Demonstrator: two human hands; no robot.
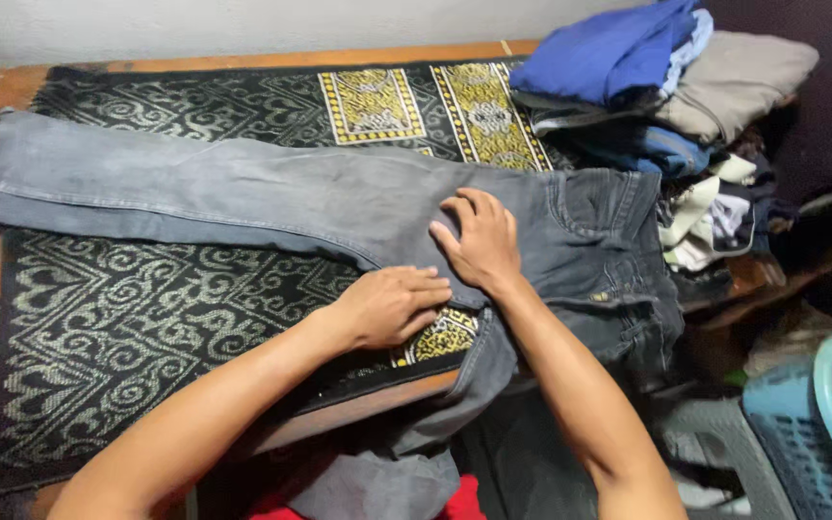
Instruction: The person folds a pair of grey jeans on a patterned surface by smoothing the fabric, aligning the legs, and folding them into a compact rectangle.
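A pair of grey jeans [243,193] lies across a black patterned mat [127,318] on a wooden table, one leg stretched to the left, the waist at the right. The other leg [406,453] hangs over the front edge. My left hand [392,306] rests at the crotch seam, fingers together, pressing the cloth's lower edge. My right hand [479,241] lies flat on the upper thigh of the jeans with fingers spread.
A pile of folded clothes [657,87], blue and beige on top, sits at the back right of the table. A light blue plastic laundry basket [811,424] stands on the floor at right. The wooden table edge [358,409] runs below the mat.
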